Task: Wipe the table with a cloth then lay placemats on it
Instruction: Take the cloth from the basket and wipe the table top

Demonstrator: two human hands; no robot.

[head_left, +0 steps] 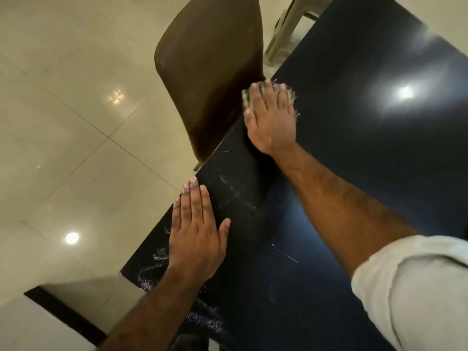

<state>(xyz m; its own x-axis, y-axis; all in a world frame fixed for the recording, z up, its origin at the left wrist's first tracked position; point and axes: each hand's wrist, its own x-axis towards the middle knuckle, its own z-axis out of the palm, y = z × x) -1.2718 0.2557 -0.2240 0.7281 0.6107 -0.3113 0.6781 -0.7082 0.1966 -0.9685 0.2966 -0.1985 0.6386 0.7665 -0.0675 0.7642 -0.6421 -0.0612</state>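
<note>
Near the table left edge, the right hand presses the cloth flat to wipe; the left hand lies flat and empty, probably for support.

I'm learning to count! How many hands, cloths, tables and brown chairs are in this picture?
Hands: 2, the left hand and the right hand.
Cloths: 1, the cloth under the right hand.
Tables: 1, the dark table.
Brown chairs: 1, the brown chair.
Total: 5.
</note>
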